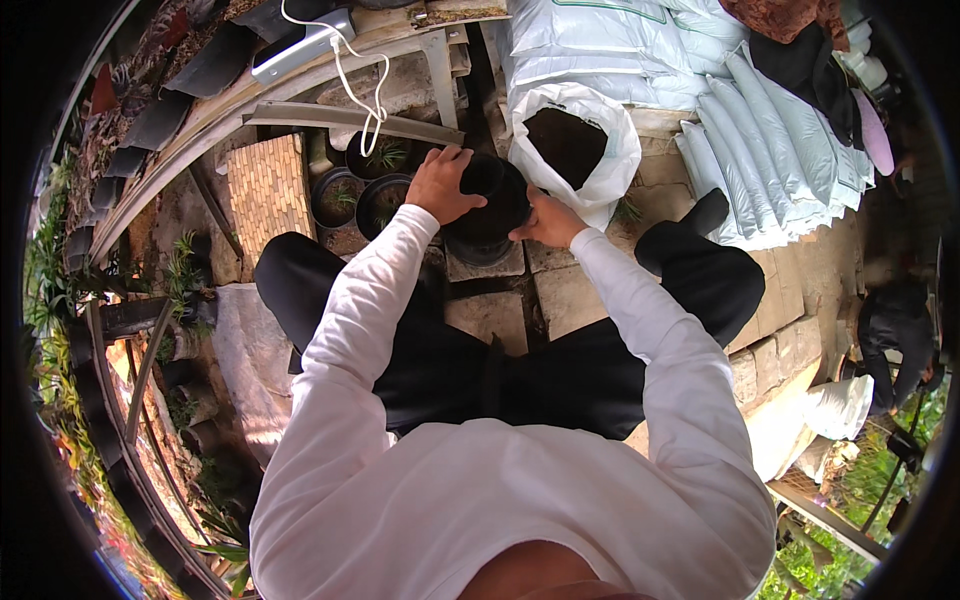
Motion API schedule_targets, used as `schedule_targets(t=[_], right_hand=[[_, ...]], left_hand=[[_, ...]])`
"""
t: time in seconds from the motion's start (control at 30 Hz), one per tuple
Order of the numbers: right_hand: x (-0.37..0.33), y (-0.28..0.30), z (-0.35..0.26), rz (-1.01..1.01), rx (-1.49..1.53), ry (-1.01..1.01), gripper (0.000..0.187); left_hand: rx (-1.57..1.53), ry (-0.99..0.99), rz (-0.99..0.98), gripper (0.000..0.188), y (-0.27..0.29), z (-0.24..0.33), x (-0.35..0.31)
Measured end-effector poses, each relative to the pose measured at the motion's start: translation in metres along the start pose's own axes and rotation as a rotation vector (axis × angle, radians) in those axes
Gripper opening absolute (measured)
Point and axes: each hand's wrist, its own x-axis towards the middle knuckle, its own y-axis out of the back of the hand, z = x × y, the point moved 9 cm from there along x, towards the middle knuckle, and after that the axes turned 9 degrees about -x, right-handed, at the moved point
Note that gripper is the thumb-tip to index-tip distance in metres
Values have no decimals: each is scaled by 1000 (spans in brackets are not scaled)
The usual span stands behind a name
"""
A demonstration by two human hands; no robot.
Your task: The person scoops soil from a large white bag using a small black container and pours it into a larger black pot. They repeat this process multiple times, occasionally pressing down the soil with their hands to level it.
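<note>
My left hand is curled around a small black pot, tilted over the mouth of a larger black plant pot. On the other side, my right hand grips the larger pot's rim, thumb and fingers closed on it. The inside of the larger pot is dark, and I cannot make out how full it is. Just beyond my right hand stands an open white sack with dark soil in it. Black pots with small green plants stand left of my left hand.
Filled pale bags are stacked at the back, with more bags leaning at right. A woven panel stands at left. A white cable hangs near a metal bar. Paving slabs lie between my legs.
</note>
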Motion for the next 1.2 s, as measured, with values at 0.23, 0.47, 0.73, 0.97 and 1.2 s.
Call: schedule_targets(t=[0.23,0.47,0.73,0.97,1.2], right_hand=[[2,4,-3,-21,-111,-85,92],[7,2,3,20,-163,-78,93],[7,14,-28,-87,-356,-34,91],[14,21,-38,-140,-450,-3,72],[18,17,-33,-162,-424,-8,74]], left_hand=[[-25,35,-67,92,-5,-8,-6],[-52,40,-110,93,-25,-13,-7],[-43,82,-151,98,-24,-14,-19],[-98,111,-66,100,-17,-10,-39],[-111,133,-74,96,-30,-1,-43]])
